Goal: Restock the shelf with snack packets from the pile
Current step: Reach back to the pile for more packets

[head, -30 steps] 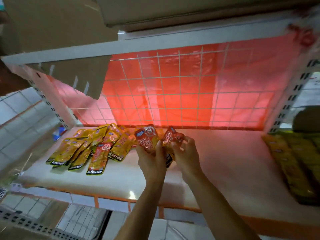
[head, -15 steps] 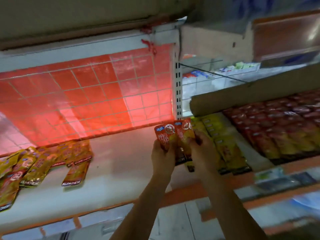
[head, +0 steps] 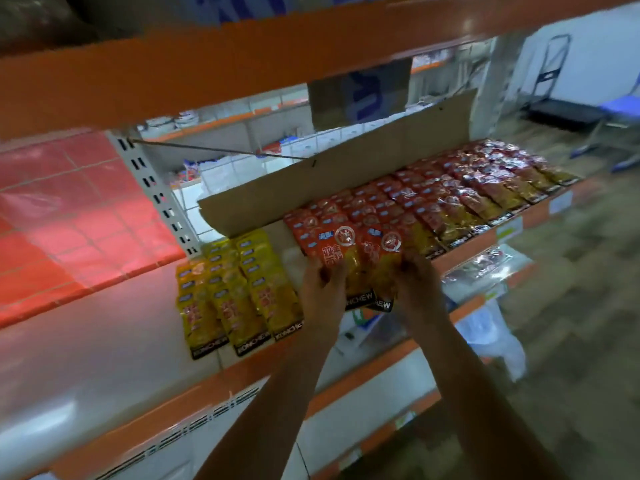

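Observation:
My left hand [head: 320,289] and my right hand [head: 415,282] together hold a small stack of red-and-yellow snack packets [head: 360,261], fanned upright, just in front of the shelf [head: 104,341]. The stack hovers over the gap between rows of yellow packets [head: 235,289] on its left and rows of red packets [head: 433,206] on its right. Both hands grip the stack's lower sides, fingers curled round the edges.
A cardboard flap [head: 346,178] stands behind the red rows. An orange beam [head: 207,64] runs overhead. A slotted white upright [head: 156,188] divides the red-backed bay at left from this one. Lower shelves hold wrapped goods [head: 485,268].
The view has swung right, away from the loose pile at left. Both hands carried the packet stack rightward, from the bare shelf middle to the stocked rows of yellow and red packets.

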A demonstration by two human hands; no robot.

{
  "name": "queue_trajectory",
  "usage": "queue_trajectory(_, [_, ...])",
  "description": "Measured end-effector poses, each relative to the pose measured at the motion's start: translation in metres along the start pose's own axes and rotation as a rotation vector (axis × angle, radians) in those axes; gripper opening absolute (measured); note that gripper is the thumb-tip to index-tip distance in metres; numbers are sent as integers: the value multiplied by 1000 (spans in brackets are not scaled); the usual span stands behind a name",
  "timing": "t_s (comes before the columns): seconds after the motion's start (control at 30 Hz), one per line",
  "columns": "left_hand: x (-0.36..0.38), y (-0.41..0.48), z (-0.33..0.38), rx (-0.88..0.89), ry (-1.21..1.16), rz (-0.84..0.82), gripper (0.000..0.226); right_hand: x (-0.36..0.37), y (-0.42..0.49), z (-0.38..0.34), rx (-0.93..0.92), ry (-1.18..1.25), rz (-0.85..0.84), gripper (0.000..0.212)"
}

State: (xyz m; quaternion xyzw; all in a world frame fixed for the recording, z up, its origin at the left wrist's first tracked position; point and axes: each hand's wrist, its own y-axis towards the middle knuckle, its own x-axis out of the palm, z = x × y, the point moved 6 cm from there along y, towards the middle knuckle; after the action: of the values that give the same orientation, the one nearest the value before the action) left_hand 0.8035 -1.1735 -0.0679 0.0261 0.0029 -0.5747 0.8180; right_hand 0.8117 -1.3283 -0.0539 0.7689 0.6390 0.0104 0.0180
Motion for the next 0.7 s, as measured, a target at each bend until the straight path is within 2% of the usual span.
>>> queue_trajectory(0.03, [13, 1, 2, 13, 46, -13, 36, -15, 9, 4, 7, -3, 30, 25])
queue_trajectory(0.07, [26, 2, 3, 23, 80, -28, 39, -27, 16, 6, 3, 5, 46, 28])
queue_trajectory(0.17, [60, 10, 7, 79, 193, -84, 9, -59, 36, 8, 5, 57, 97, 38])
queue_trajectory(0.2, [71, 15, 7, 85, 207, -99, 9, -68, 43, 9, 10, 64, 115, 38])
queue_trajectory(0.33, [114, 39, 13, 127, 307, -125, 19, -98, 83, 7, -17, 87, 175, 25])
queue_trajectory(0.47, [149, 71, 18, 169, 354, -91, 28, -123, 135, -1, -88, -31, 218, 20])
queue_trajectory(0.6, [175, 96, 17, 185, 369, -109, 48, -140, 181, -6, -141, -114, 229, 22])
queue_trajectory(0.7, [193, 100, 10, 138, 489, -158, 68, -149, 205, -1, -165, -142, 233, 18])
